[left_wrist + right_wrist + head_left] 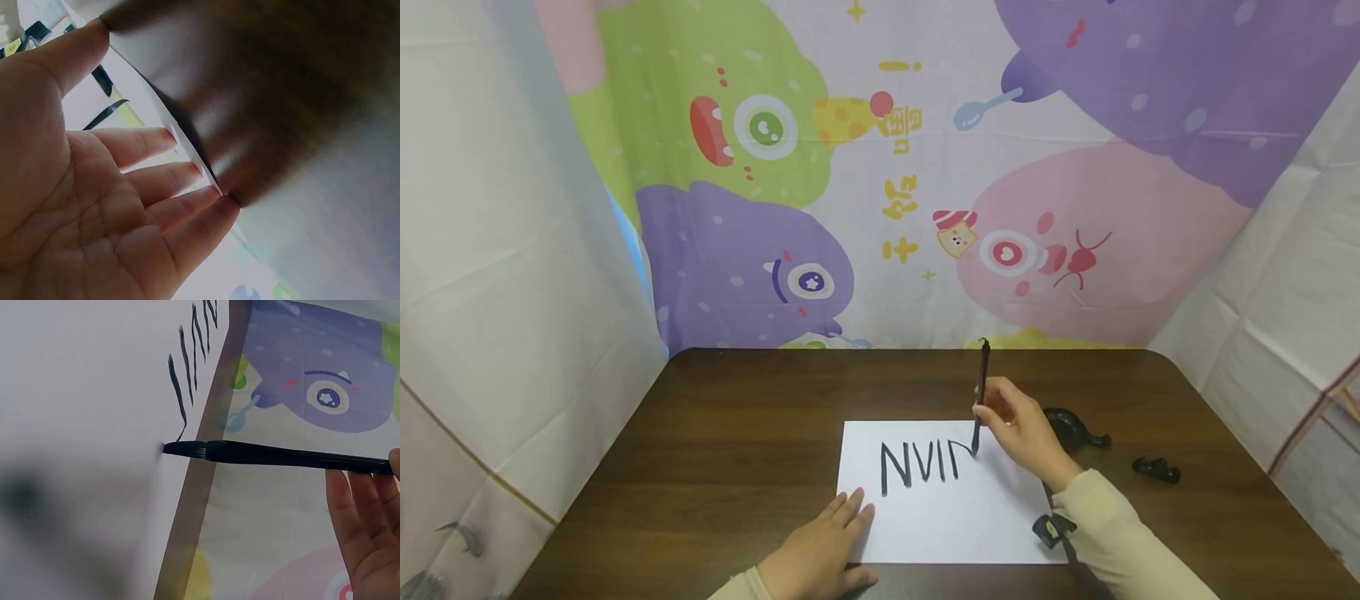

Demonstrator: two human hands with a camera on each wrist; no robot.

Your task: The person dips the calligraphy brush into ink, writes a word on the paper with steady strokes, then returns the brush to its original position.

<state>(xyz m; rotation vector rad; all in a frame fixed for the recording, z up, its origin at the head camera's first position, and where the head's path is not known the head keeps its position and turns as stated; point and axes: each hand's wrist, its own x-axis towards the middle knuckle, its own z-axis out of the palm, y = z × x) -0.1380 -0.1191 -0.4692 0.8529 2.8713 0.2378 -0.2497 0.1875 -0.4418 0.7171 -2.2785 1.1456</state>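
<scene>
A white sheet of paper (955,508) lies on the table, with dark brush-written strokes (917,462) reading roughly "NVI" and part of another letter. My right hand (1018,429) pinches a black writing brush (982,383), held nearly upright. In the right wrist view the tip of the brush (184,449) meets the paper at the end of a thin slanting stroke. My left hand (820,546) rests at the sheet's lower left edge, fingers extended. In the left wrist view its fingertips (194,169) touch along the paper's edge.
Right of the paper sit a black gourd-shaped dish (1071,429), partly behind my right hand, and a small black brush rest (1157,470). A black object with a yellow mark (1049,531) shows beside the right sleeve. A cartoon-print curtain (895,308) hangs behind the brown table (722,433).
</scene>
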